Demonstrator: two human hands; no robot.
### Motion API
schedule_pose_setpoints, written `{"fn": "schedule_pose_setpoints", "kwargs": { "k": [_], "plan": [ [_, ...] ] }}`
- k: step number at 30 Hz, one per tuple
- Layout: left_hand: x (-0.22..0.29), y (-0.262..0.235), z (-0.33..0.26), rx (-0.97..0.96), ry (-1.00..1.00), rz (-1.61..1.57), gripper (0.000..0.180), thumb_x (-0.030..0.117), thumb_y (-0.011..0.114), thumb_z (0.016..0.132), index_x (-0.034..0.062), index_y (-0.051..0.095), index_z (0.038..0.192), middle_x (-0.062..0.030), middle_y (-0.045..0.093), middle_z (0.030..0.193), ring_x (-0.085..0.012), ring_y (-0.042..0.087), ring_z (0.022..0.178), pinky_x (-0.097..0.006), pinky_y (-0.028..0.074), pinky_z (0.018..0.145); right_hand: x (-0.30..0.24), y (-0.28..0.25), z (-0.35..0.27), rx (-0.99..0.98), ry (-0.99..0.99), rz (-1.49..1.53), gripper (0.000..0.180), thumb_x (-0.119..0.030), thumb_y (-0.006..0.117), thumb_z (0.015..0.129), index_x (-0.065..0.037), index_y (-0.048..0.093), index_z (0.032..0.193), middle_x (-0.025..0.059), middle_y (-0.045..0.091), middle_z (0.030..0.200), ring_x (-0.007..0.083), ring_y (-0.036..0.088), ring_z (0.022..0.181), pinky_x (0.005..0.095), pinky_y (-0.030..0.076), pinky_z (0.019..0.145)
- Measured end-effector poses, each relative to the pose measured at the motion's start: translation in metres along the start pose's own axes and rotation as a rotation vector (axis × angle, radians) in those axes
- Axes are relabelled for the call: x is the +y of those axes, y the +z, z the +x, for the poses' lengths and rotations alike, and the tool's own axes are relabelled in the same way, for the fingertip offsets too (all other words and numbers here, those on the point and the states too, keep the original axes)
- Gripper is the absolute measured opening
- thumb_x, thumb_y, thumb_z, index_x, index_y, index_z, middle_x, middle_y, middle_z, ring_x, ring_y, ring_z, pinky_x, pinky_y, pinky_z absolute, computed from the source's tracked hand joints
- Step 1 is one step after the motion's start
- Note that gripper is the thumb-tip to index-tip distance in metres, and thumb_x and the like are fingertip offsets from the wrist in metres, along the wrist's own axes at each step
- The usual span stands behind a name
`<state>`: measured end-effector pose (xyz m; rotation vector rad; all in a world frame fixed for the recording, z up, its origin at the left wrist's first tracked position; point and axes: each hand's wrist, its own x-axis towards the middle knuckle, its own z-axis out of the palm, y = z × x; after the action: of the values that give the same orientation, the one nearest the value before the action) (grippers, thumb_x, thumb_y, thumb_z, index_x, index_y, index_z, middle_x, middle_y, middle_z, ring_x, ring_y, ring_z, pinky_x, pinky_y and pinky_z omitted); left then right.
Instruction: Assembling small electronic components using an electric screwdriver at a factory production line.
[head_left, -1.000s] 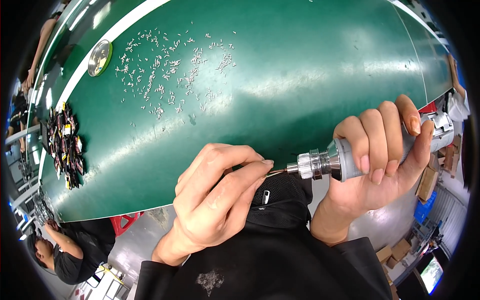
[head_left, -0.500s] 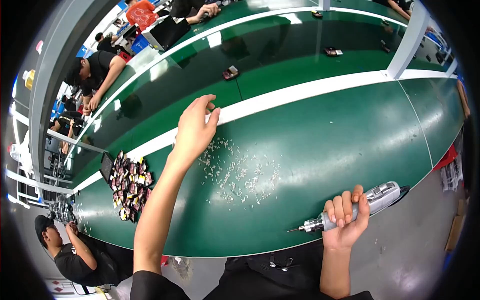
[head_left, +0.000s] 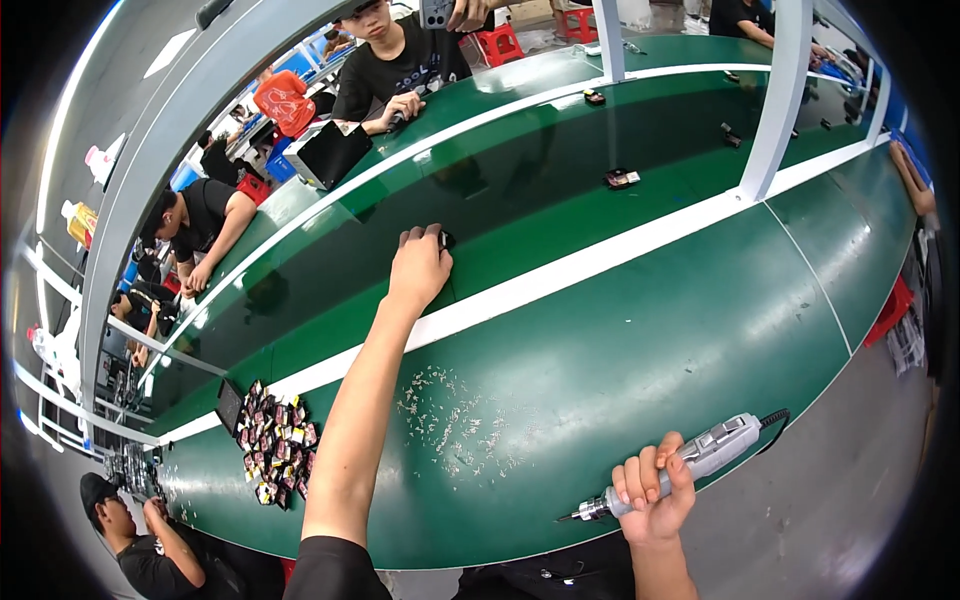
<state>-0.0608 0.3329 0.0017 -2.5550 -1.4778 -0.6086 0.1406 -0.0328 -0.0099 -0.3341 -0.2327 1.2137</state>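
My left hand (head_left: 418, 268) stretches far across the green workbench (head_left: 640, 350) onto the conveyor belt (head_left: 520, 200), its fingers curled over a small black part (head_left: 446, 239). My right hand (head_left: 655, 498) stays near the bench's front edge, gripping a grey electric screwdriver (head_left: 690, 462) that lies roughly level with its bit pointing left. A scatter of small silver screws (head_left: 450, 425) lies on the bench between my two arms.
A pile of small coloured parts (head_left: 275, 445) sits on a black tray at the bench's left. More dark parts (head_left: 621, 179) ride the belt. White frame posts (head_left: 778, 95) rise at the right. Several people sit across the belt and at lower left.
My left hand has left the screwdriver tip and reached far forward, from the screws to the belt. My view has lifted from close over the bench to a wide look along the line.
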Motion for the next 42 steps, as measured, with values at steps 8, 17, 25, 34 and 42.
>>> {"fn": "schedule_pose_setpoints", "kwargs": {
  "k": [8,17,25,34,42],
  "plan": [
    [0.010,-0.015,-0.013,0.070,-0.095,-0.264,0.040,0.009,0.065,0.071,0.0002,0.064,0.110,-0.0168,0.066,0.102,-0.0318,0.061,0.096,-0.040,0.048,0.090,-0.004,0.004,-0.004,-0.045,0.026,0.026,0.016,-0.023,0.051,0.096,-0.010,0.048,0.088,-0.0019,0.037,0.053,0.0096,0.039,0.045,0.0275,0.038,0.052],
    [0.156,-0.089,-0.118,-0.187,0.473,-0.563,0.049,-0.004,0.066,0.065,0.0019,0.060,0.113,-0.0152,0.061,0.113,-0.0317,0.060,0.100,-0.040,0.050,0.086,-0.013,-0.007,-0.011,-0.049,0.083,0.060,0.017,-0.025,0.051,0.096,-0.010,0.048,0.087,-0.0019,0.038,0.052,0.0103,0.040,0.045,0.0282,0.038,0.053],
    [0.197,-0.096,-0.180,-0.388,0.578,-0.572,0.051,-0.004,0.067,0.069,-0.0014,0.058,0.119,-0.0156,0.054,0.130,-0.0339,0.054,0.107,-0.043,0.047,0.087,-0.026,-0.006,-0.044,-0.035,0.166,0.131,0.016,-0.021,0.046,0.097,-0.009,0.047,0.087,-0.0005,0.039,0.054,0.0118,0.041,0.045,0.0296,0.040,0.055],
    [0.213,-0.076,-0.190,-0.217,0.432,-0.705,0.045,-0.008,0.070,0.069,-0.0034,0.062,0.113,-0.0147,0.064,0.118,-0.0323,0.060,0.097,-0.039,0.052,0.077,-0.028,-0.006,-0.054,0.001,0.229,0.040,0.020,-0.027,0.049,0.096,-0.012,0.043,0.085,-0.0022,0.040,0.052,0.0110,0.041,0.044,0.0293,0.041,0.053],
    [0.215,-0.076,-0.189,-0.101,0.489,-0.600,0.026,-0.008,0.070,0.070,-0.0008,0.060,0.093,-0.0133,0.066,0.100,-0.0310,0.063,0.087,-0.037,0.052,0.071,-0.027,-0.008,-0.054,-0.043,0.213,0.097,0.016,-0.022,0.047,0.096,-0.009,0.046,0.087,-0.0006,0.039,0.054,0.0115,0.041,0.045,0.0296,0.041,0.055]
  ]
}}
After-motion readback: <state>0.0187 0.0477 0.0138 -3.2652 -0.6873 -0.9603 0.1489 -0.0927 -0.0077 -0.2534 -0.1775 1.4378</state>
